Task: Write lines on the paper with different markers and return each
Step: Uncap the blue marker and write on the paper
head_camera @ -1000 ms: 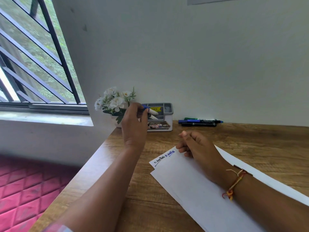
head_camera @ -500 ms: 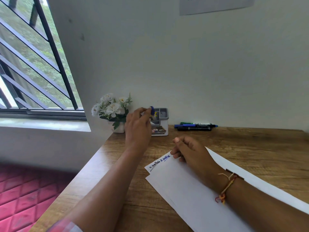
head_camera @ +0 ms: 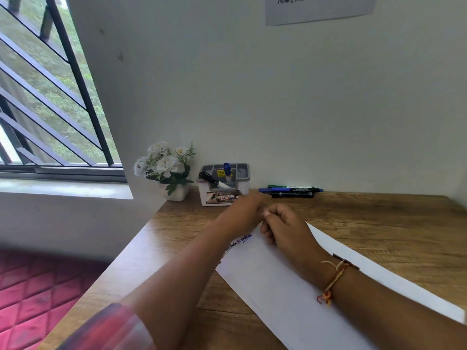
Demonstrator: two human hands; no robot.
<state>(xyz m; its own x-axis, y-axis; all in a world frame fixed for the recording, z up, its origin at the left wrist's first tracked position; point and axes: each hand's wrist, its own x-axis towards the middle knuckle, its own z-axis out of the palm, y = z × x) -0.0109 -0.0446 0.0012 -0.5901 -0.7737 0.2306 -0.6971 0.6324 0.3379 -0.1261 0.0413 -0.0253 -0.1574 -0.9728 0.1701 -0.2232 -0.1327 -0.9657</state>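
White paper (head_camera: 273,281) lies on the wooden desk (head_camera: 379,223), with a short written line near its far corner. A grey holder (head_camera: 242,178) at the wall holds a blue-capped marker (head_camera: 227,169) upright and a black-capped marker (head_camera: 209,179) leaning. Three markers (head_camera: 290,191), green, blue and black, lie along the wall to its right. My left hand (head_camera: 245,210) is blurred, low over the desk in front of the holder, holding nothing that I can see. My right hand (head_camera: 285,226) rests on the paper's far end with its fingers curled, and nothing shows in it.
A small white pot of white flowers (head_camera: 166,168) stands left of the holder at the desk's corner. The wall runs just behind the markers, with a sheet reading "mailing area" (head_camera: 318,6) high on it. A barred window (head_camera: 50,97) and a pink floor mat (head_camera: 38,291) are to the left.
My left hand let go of the blue marker, which now stands in the holder, and has drawn back down towards my right hand. The right hand has stayed on the paper.
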